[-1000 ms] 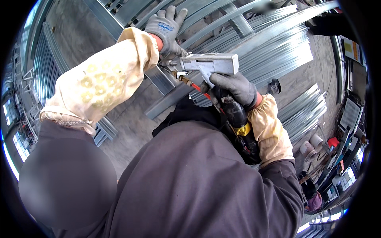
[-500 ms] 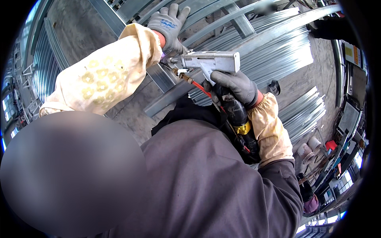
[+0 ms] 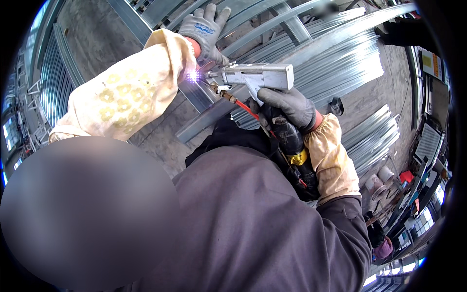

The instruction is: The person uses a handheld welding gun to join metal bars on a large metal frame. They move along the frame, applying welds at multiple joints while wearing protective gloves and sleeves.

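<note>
In a grey glove, my right hand (image 3: 294, 108) is wrapped round the grip of a silver handheld welding gun (image 3: 262, 75). A bright violet-white spark (image 3: 193, 76) glows just off its nozzle, at a galvanized steel frame joint. My left hand (image 3: 202, 33), gloved too, lies with fingers spread on the steel bars beyond the nozzle. A red hose (image 3: 246, 110) and a thick black wrapped cable (image 3: 305, 173) with yellow tape run back from the gun along my right forearm. My left sleeve hides part of the frame by the spark.
A steel beam (image 3: 340, 35) crosses the frame toward the far right. Stacks of thin metal profiles (image 3: 340, 63) lie beneath it, with another bundle (image 3: 372, 141) nearer. Buckets (image 3: 375, 185) stand at the right. A dark-clothed leg (image 3: 408, 36) shows at the far right, another person (image 3: 382, 248) lower right.
A bright spark with thin streaks now shows at the nozzle, where only a faint violet glint showed before. Hands and gun have barely moved.
</note>
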Demonstrator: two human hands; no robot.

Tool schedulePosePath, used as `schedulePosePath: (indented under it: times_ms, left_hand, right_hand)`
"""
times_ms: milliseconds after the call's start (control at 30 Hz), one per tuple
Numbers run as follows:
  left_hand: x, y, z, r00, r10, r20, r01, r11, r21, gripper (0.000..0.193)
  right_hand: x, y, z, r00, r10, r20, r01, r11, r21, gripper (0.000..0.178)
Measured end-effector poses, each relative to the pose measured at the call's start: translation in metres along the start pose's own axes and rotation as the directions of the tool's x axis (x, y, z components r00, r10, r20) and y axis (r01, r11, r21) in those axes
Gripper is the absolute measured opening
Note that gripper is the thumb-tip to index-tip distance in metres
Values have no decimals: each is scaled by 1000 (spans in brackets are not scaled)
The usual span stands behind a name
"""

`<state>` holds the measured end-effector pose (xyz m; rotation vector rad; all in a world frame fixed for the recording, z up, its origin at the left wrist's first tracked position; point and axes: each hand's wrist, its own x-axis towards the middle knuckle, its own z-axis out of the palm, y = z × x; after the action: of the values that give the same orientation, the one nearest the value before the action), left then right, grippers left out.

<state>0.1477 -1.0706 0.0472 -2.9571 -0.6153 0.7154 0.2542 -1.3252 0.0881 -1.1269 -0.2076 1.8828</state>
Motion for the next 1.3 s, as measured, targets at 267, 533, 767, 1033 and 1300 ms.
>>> schedulePosePath:
  times_ms: [267,533,767,1033,1300]
  left_hand:
    - [-2,0,0,1000,2,-26,-2,999,-32,142]
    - [-3,-1,0,1000,4,-29,-5,999,-32,141]
    - [-4,2,-7,1000,-6,14,7,999,-43,141]
    - [-3,0,-3,1000,-1,-12,1,1000,-26,141]
    - [3,-10,6,998,40,-42,-42,999,-26,130]
  right_hand:
    - [-3,5,0,1000,-20,3,20,999,25,42]
    - [-7,8,1,1000,-17,12,17,1000,18,39]
    - [-11,10,1,1000,-16,-14,16,1000,7,45]
    - [-19,7,8,996,-84,-23,82,994,-78,54]
    - [-25,-3,15,989,-147,-30,143,984,-106,52]
